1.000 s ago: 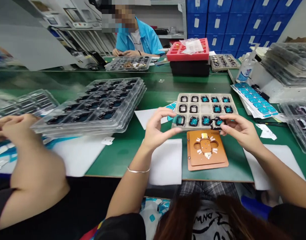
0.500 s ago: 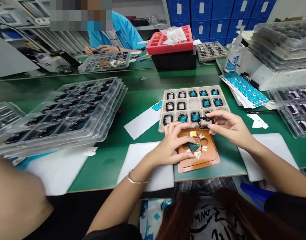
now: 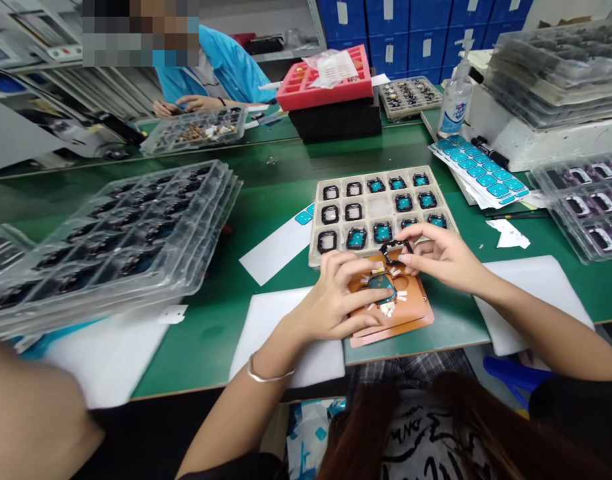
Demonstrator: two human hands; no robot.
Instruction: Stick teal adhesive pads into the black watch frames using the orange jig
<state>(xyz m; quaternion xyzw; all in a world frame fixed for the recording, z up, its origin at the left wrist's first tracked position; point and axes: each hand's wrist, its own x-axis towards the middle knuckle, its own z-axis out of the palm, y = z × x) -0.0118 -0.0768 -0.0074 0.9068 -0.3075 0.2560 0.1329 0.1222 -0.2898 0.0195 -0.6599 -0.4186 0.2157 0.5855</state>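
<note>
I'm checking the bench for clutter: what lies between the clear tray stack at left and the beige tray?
In the head view, a white strip lies there on the green tabletop, teal stickers at its end by the beige tray.

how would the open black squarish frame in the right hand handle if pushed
The open black squarish frame is probably light: the right hand merely pinches it. Its thin outline might flex; its squared sides should discourage rolling.

The worktop [image 3: 266,213] is green, the fixture [image 3: 413,313] orange-brown, and the panel [image 3: 380,283] on it teal (the little tabs [image 3: 402,295] around it are white). The frame [image 3: 387,258] is black, the compartment tray [image 3: 379,208] beige, the bins [image 3: 426,27] blue, the sticker sheet [image 3: 479,172] white with teal rounded squares.
</note>
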